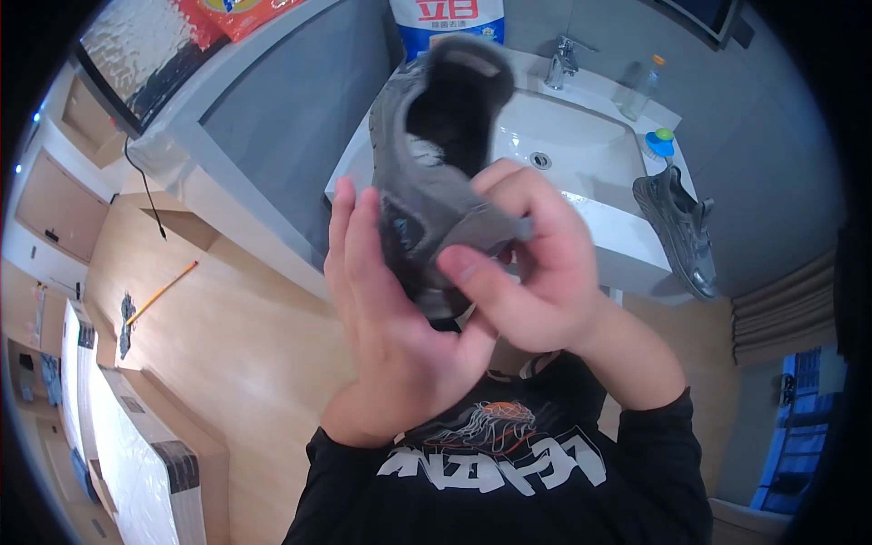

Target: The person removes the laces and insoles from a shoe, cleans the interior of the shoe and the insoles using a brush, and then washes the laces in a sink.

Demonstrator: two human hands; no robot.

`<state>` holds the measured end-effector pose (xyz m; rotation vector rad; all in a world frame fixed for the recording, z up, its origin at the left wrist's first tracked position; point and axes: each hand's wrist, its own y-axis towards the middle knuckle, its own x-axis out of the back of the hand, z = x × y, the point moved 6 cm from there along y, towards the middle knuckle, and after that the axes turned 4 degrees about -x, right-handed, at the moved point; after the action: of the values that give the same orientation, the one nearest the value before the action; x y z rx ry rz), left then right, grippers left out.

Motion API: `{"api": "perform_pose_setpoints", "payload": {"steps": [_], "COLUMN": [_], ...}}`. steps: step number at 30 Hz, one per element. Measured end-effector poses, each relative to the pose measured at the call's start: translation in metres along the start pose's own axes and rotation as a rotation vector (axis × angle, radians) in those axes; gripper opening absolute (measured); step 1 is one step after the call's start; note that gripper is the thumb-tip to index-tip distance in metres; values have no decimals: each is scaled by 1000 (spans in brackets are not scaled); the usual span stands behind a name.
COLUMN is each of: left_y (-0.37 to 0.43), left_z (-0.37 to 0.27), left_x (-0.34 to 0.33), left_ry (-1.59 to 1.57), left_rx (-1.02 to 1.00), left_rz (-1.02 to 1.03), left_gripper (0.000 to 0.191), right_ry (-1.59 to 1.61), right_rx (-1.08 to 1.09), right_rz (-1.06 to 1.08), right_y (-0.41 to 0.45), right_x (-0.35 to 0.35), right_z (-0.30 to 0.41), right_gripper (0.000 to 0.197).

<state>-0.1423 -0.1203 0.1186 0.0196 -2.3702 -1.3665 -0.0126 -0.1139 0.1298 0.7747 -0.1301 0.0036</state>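
Note:
A grey shoe (pixel 402 163) is held up above the front of the washbasin counter, its dark opening facing up and its heel pointing away from me. My left hand (pixel 388 327) cradles the toe end from the left and below, fingers stretched along the side. With thumb and fingers, my right hand (pixel 545 279) pinches a grey strap or flap (pixel 484 228) across the shoe's upper. The sole and part of the toe are hidden by my hands. A matching grey shoe (pixel 678 228) rests at the counter's right end, its toe over the front edge.
Behind the held shoe is a white sink basin (pixel 579 143) with a chrome faucet (pixel 561 65). A blue and green scrub brush (pixel 659 143), a clear bottle (pixel 640 92) and a detergent bag (pixel 449 27) stand around it. A grey partition (pixel 272 136) rises at left; a broom (pixel 160 293) lies on the floor.

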Motion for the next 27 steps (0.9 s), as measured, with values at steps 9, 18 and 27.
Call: {"api": "perform_pose_setpoints", "payload": {"steps": [9,18,27], "left_y": [-37,-26,-58], "left_z": [142,284,334], "left_x": [-10,-48,-50], "left_ry": [-400,1,143], "left_rx": [329,372,476], "left_rz": [-196,-182,-81], "left_gripper": [86,86,91], "right_ry": [-113,-581,-1348], "right_rx": [-116,-302,-521], "right_rz": [402,238,-304], "right_y": [15,-12,-16], "right_x": [-39,107,342], "right_z": [-53,-89,-53], "right_gripper": [44,55,27]}}
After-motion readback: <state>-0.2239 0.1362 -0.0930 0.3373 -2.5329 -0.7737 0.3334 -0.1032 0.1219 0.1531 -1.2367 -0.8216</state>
